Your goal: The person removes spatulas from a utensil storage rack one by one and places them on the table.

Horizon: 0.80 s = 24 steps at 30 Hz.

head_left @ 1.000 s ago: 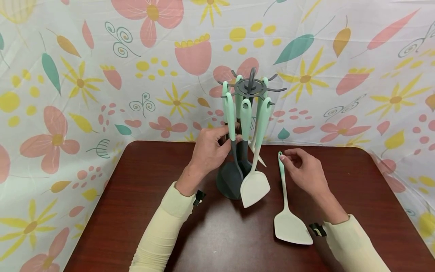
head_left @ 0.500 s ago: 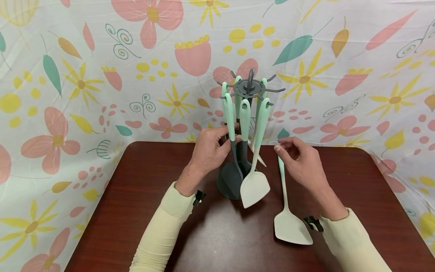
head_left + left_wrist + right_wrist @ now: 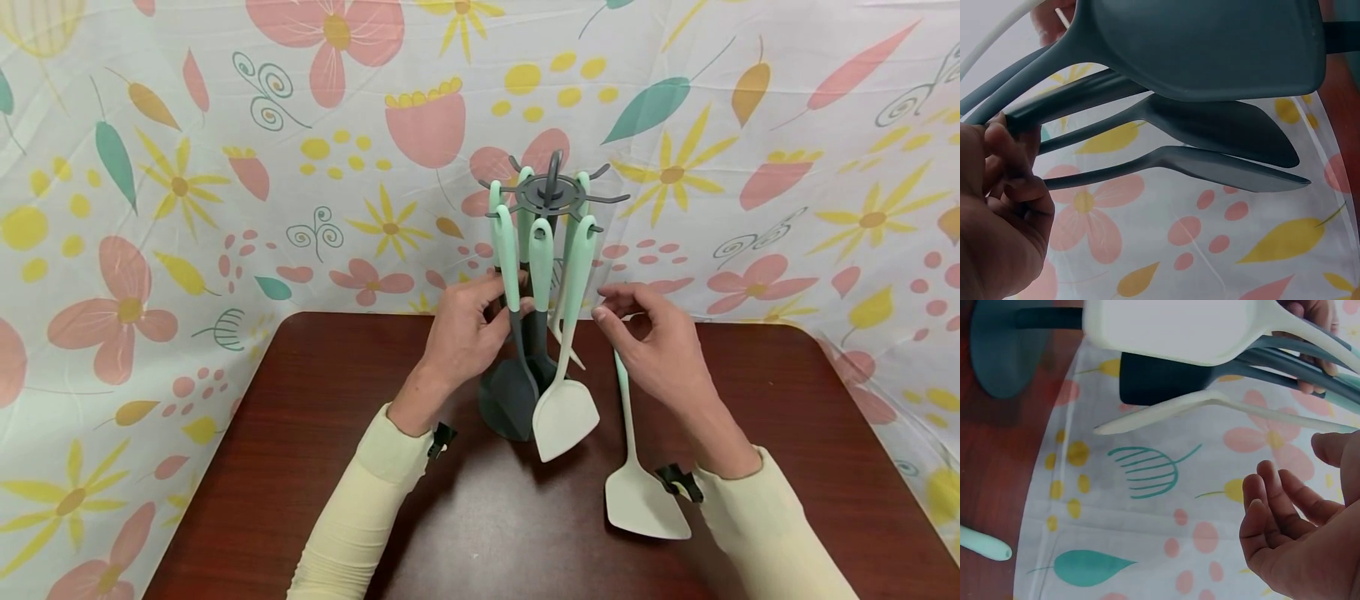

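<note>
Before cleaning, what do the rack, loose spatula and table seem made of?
Rack: perhaps plastic, evenly dark grey, matte; coated metal possible.
Loose spatula: likely silicone or plastic, smooth, dull cream blade.
Table: wood or laminate, by its streaky grain; satin sheen.

Floral cloth (image 3: 285, 167) behind reddish-brown table (image 3: 472, 542)

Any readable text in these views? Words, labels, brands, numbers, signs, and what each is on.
None readable in any view.
White turner on the table: no text visible.
Utensil stand and hanging utensils: no text visible.
Patterned backdrop: flowers, leaves and swirls, no lettering.
Black wrist pieces: too small to tell if marked.
</note>
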Motion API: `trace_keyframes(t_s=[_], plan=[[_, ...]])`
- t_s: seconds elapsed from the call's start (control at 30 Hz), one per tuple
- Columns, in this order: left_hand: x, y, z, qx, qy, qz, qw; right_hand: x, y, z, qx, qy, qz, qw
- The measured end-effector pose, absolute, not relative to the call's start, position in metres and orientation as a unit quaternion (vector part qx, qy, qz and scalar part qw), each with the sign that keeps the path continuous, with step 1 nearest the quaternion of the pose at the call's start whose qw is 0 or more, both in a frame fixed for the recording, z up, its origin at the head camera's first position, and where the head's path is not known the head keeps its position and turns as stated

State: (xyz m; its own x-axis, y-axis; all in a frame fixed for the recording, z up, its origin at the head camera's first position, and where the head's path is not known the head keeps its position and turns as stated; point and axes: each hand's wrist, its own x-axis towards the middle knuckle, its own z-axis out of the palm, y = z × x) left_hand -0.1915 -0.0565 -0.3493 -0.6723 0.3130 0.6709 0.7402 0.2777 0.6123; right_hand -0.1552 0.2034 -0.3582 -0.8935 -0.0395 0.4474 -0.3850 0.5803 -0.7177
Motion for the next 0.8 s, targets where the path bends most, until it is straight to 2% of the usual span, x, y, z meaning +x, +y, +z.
trace_keyframes(t_s=[0.43,0.8], plan=[[-0.192,-0.057,-0.351,-0.343,-0.768,-0.491,0.227,-0.16,0.188,-0.341,0.151,-0.856,0.454,0.195],[-0.192,-0.056,-0.35,-0.351,-0.767,-0.486,0.229,-0.168,0.179,-0.338,0.19,-0.838,0.464,0.216]])
